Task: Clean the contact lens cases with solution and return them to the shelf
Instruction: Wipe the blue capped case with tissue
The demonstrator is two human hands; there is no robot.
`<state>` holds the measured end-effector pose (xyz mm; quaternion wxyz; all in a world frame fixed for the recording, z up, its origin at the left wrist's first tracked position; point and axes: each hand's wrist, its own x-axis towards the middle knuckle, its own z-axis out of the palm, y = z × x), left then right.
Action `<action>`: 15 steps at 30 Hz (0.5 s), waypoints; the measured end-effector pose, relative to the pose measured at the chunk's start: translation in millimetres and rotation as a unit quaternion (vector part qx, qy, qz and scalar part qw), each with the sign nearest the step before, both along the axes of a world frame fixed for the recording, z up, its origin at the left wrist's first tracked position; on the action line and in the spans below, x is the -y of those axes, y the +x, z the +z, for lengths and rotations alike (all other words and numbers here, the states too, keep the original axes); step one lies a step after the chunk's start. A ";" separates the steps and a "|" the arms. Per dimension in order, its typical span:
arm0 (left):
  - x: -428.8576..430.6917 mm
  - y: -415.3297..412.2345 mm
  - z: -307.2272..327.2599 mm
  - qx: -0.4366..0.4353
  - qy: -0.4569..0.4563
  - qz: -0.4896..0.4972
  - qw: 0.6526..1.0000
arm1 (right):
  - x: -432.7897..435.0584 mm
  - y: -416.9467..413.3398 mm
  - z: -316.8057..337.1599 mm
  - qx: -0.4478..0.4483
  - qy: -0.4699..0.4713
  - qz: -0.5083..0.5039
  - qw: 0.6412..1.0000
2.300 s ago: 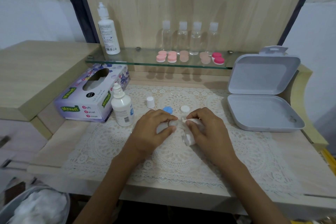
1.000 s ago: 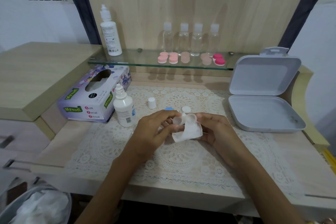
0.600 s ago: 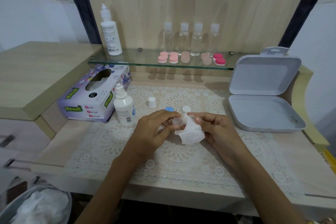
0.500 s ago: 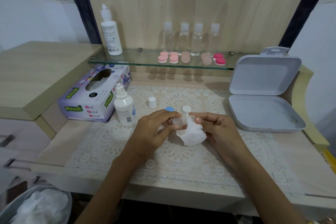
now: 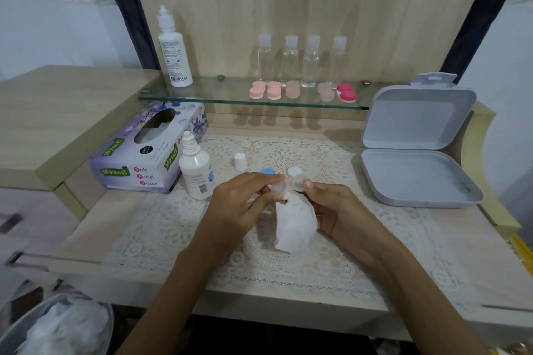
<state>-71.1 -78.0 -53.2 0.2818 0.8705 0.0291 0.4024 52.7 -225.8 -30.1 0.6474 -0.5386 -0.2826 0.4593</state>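
Centre frame: left hand [image 5: 236, 210] pinching case [image 5: 285, 186], right hand [image 5: 334, 210] pinching case and tissue [image 5: 294, 225]; solution-slick plastic possibly slipping out.

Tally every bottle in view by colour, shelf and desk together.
Clear bottles: 4
White bottles: 2
Total: 6

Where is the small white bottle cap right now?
In the head view, the white bottle cap stands on the lace mat, left of centre, between the open solution bottle and the blue lens-case lid, just beyond the left hand.
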 end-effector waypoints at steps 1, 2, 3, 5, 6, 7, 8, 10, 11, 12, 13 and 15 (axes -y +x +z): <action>-0.1 -0.3 0.3 0.001 0.001 -0.001 1.000 | 0.3 0.0 0.9 -0.008 0.004 0.012 1.000; -0.2 -0.4 0.5 0.002 0.000 -0.002 1.000 | 1.0 -0.3 1.6 -0.014 0.008 0.023 1.000; -0.5 -0.4 0.4 0.002 0.000 -0.005 1.000 | 1.8 -0.4 1.8 -0.020 0.013 0.032 0.999; -1.0 0.3 -0.3 0.001 0.003 -0.009 1.000 | 2.6 0.1 0.6 -0.032 0.022 0.034 0.999; -1.1 1.1 -0.6 0.001 0.005 -0.012 1.000 | 2.2 0.6 -0.3 -0.035 0.025 0.029 0.999; -1.2 1.4 -1.1 0.001 0.007 -0.014 1.000 | 1.8 1.2 -1.2 -0.037 0.026 0.022 0.999; -1.4 1.7 -1.5 0.001 0.008 -0.015 1.000 | 1.4 1.4 -1.6 -0.036 0.026 0.019 0.999; -1.6 1.2 -2.0 0.002 0.010 -0.014 1.000 | 1.4 2.2 -1.7 -0.035 0.025 0.013 0.999; -1.4 0.8 -2.0 0.001 0.009 -0.014 1.000 | 1.6 2.8 -1.7 -0.037 0.025 0.007 0.999; -1.3 0.5 -1.9 0.000 0.007 -0.015 1.000 | 1.7 3.4 -1.1 -0.042 0.025 -0.004 0.999; -1.1 0.3 -1.8 -0.001 0.006 -0.017 1.000 | 1.8 3.7 -0.4 -0.047 0.026 -0.016 0.998; -1.0 1.2 -2.3 0.000 0.011 -0.019 1.000 | 2.0 3.4 1.0 -0.049 0.030 -0.040 0.998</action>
